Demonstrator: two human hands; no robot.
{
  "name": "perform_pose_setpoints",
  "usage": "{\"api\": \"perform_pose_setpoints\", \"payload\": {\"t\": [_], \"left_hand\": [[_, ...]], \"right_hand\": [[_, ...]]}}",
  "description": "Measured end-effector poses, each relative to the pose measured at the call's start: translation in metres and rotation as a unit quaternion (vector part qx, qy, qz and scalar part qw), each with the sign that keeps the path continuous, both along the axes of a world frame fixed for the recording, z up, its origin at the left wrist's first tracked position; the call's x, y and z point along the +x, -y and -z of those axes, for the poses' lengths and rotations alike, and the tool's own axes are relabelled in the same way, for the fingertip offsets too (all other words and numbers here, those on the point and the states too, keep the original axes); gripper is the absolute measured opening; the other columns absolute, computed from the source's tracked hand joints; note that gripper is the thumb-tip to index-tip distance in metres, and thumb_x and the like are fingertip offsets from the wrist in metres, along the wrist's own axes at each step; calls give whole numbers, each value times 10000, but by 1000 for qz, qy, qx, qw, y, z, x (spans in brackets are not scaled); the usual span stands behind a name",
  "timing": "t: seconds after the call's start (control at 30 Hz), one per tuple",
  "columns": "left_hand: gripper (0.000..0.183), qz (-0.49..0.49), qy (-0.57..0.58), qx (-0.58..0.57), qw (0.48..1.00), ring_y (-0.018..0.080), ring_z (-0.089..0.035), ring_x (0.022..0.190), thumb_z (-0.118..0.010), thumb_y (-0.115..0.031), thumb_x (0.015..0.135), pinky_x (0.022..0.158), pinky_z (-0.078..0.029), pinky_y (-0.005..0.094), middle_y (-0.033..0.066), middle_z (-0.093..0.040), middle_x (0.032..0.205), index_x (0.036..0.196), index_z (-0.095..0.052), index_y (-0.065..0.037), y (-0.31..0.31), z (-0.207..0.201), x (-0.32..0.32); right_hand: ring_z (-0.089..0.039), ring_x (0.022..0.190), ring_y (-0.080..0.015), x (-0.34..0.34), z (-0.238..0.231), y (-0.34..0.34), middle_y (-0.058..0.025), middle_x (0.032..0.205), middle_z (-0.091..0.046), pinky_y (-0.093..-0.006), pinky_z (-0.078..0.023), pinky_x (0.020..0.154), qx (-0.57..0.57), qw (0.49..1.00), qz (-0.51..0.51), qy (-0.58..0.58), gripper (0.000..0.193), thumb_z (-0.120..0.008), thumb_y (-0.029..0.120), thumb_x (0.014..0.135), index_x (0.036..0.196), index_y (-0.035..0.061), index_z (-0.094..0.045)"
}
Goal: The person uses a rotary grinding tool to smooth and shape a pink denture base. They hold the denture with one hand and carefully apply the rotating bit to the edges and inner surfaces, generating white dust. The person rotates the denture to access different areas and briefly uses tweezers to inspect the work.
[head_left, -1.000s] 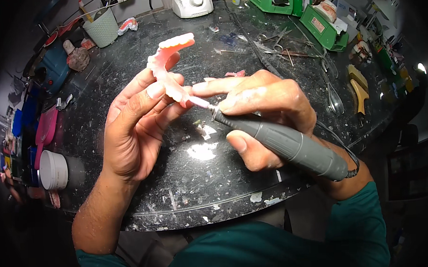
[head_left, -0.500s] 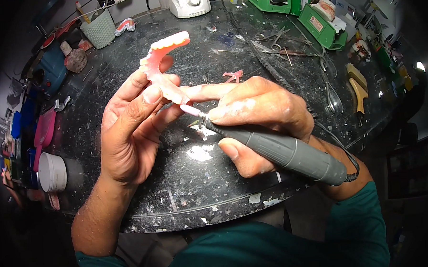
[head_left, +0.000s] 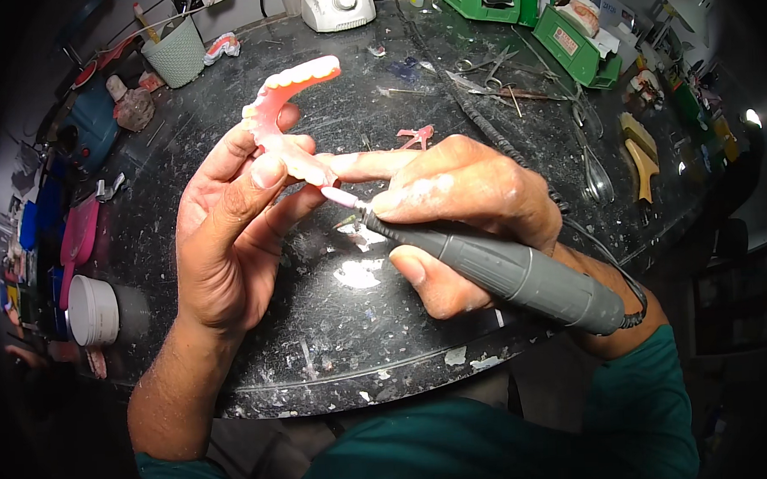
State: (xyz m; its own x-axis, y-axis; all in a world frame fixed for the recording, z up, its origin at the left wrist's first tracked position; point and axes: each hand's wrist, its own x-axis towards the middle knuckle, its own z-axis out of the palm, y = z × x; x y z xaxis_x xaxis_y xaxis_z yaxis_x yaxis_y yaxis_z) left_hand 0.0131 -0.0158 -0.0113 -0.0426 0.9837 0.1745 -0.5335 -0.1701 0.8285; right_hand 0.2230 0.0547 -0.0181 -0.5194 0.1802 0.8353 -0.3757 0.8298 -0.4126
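Note:
A pink denture (head_left: pixel 269 125) with pale teeth is pinched between the thumb and fingers of my left hand (head_left: pixel 228 216), held above the bench with its arch curving up and away. My right hand (head_left: pixel 476 193) grips a dark grey rotary handpiece (head_left: pixel 522 280), whose cord trails from its rear end past my forearm. At its front, a pinkish grinding bit (head_left: pixel 340 196) lies at the near end of the denture, touching or almost touching it. My right index finger reaches out to the denture's near end beside my left fingers.
The dark, speckled bench (head_left: pixel 320 345) carries a white lidded tub (head_left: pixel 94 310) at left and a textured cup (head_left: pixel 174 53) behind. A white control box (head_left: pixel 337 8) stands at the back. Green bins (head_left: pixel 576 47), scissors and metal tools, a brush (head_left: pixel 643 170) and a small pink piece (head_left: pixel 416 137) lie further right.
My left hand and the denture have shifted slightly left, and the denture is tilted a little differently. The handpiece stays almost in place, its bit still at the denture's near end.

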Motion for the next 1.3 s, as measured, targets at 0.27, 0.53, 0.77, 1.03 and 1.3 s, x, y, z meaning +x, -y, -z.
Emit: {"api": "perform_pose_setpoints", "payload": {"t": [0.27, 0.53, 0.77, 1.03, 1.3], "left_hand": [[426, -15, -17, -6, 1000, 205, -653, 1053, -630, -107, 917, 920, -577, 343, 140, -642, 1130, 1293, -501, 46, 1, -1, 3], [426, -3, -19, -5, 1000, 212, -658, 1045, -619, -98, 919, 923, -577, 341, 146, -636, 1126, 1292, -485, 59, 1, -1, 0], [415, -14, -9, -12, 1000, 212, -664, 1031, -613, -94, 924, 912, -582, 331, 144, -635, 1120, 1286, -478, 59, 1, -2, 3], [383, -10, -1, -8, 1000, 216, -667, 1018, -636, -102, 922, 913, -584, 331, 138, -624, 1092, 1240, -486, 51, 0, -1, 2], [312, -17, -18, 5, 1000, 208, -676, 980, -638, -99, 921, 894, -587, 328, 135, -638, 1050, 1168, -499, 33, 0, -2, 3]], "right_hand": [[-657, 1017, -441, 1, 0, -1, -187, 1009, -580, -525, -568, 881, -4, 1000, 9, 5, 373, -641, -76, 792, 1130, -47, -485], [-653, 1015, -450, 1, 0, 0, -187, 1015, -578, -560, -558, 896, -9, 1000, -6, 6, 375, -637, -89, 782, 1125, -46, -490], [-667, 819, -263, -11, 6, -1, -196, 1027, -662, -378, -556, 720, -21, 995, 33, -86, 390, -686, -94, 674, 1045, -23, -591], [-666, 779, -236, -10, 6, -1, -199, 1012, -667, -377, -552, 711, -13, 996, 38, -79, 362, -689, -87, 676, 1022, -27, -602], [-668, 726, -199, -14, 8, -3, -215, 1046, -700, -289, -548, 637, -21, 993, 35, -110, 384, -721, -87, 631, 1000, -13, -645]]}}
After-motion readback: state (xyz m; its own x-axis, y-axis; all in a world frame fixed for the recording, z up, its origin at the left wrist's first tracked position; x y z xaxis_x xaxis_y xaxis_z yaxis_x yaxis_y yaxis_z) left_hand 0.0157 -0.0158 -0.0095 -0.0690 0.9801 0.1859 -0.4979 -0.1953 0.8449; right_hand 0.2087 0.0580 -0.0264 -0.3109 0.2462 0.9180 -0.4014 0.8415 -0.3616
